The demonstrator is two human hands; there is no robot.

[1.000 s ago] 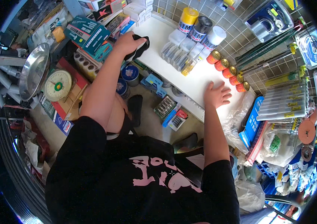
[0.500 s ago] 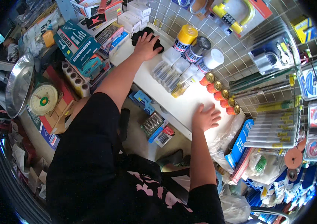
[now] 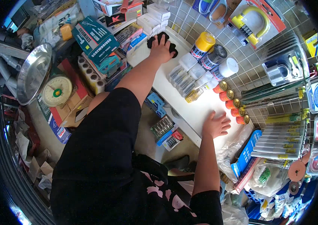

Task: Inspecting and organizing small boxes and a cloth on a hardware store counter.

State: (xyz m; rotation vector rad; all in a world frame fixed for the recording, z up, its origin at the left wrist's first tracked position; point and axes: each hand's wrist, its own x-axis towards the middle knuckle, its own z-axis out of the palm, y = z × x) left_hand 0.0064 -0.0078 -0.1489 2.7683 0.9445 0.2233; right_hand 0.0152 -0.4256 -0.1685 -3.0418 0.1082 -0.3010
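My left hand [image 3: 161, 48] presses a black cloth [image 3: 161, 39] flat on the far left end of a white shelf top [image 3: 189, 108]. The fingers lie over the cloth. My right hand [image 3: 215, 125] rests open, palm down, on the bare right part of the same shelf, just below a row of small red tins [image 3: 232, 102]. Between the two hands stand spray cans [image 3: 211, 56] with yellow, silver and white caps and several clear packs [image 3: 183, 78].
A wire grid wall [image 3: 241, 48] behind the shelf carries a yellow padlock [image 3: 254, 24] and packaged tools. Boxes [image 3: 95, 35], a dial scale [image 3: 56, 91] and a metal pan [image 3: 33, 73] crowd the left. Bags and blue packs [image 3: 247, 153] hang at the right.
My left hand has slid the black cloth further along the shelf toward the boxes. My right hand stays flat on the shelf, near the red tins.
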